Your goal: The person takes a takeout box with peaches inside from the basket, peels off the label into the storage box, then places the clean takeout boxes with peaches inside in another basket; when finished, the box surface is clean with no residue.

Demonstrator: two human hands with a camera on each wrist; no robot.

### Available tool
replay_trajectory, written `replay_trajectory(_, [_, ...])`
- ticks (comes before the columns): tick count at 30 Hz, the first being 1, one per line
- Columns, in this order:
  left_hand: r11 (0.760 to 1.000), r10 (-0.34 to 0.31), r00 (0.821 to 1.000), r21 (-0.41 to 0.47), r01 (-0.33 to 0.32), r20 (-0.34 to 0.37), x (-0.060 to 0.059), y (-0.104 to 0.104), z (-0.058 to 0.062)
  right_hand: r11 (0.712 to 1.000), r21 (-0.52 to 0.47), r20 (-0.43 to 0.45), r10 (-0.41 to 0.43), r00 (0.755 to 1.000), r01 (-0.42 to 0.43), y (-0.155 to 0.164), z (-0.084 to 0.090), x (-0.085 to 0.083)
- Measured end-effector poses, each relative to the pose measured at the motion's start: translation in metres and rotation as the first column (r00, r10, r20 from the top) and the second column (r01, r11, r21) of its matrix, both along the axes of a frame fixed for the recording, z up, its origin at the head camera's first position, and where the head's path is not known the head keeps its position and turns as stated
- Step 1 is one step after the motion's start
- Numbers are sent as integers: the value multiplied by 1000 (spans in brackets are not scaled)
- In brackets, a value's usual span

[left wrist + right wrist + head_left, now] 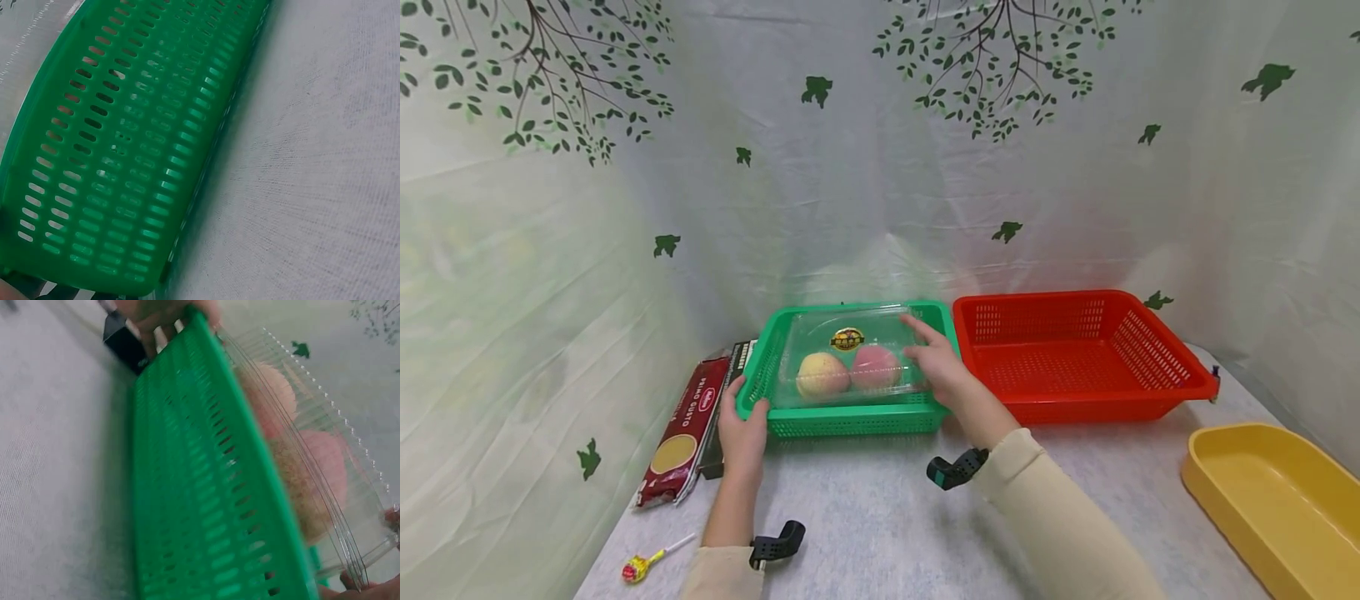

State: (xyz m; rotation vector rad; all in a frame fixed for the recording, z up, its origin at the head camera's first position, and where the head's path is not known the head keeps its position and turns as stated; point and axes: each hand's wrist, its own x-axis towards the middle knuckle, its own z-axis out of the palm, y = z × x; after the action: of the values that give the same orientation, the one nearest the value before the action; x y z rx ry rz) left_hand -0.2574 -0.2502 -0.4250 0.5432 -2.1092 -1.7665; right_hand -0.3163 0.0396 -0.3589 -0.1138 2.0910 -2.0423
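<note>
A green slotted basket sits on the grey table, and its wall fills the left wrist view. In it lies a clear plastic box holding a yellowish peach and a pink peach. My left hand grips the basket's front left corner, thumb over the rim. My right hand holds the box's right end. In the right wrist view its fingertips pinch the edge of the box above the basket wall.
An empty red basket stands directly right of the green one. A yellow tray lies at the front right. A pasta packet and a dark box lie left of the basket, a lollipop near the front left. Cloth walls enclose the table.
</note>
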Motion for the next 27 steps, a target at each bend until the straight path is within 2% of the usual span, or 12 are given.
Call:
replay_trajectory(5, [1000, 3, 1000, -2, -3, 1, 1, 1, 1, 999, -40, 44, 8, 999, -7, 3, 15, 11])
replay_trajectory(13, [1000, -1, 1000, 4, 1, 10, 2, 2, 3, 997, -81, 53, -15, 998, 19, 17, 29, 33])
replay_trajectory(20, [1000, -1, 1000, 12, 1, 7, 1, 3, 2, 995, -94, 42, -25, 999, 29, 36, 33, 49])
replay_trajectory(27, [1000, 4, 1000, 23, -4, -5, 0, 2, 1, 992, -128, 45, 0, 999, 6, 53, 27, 65])
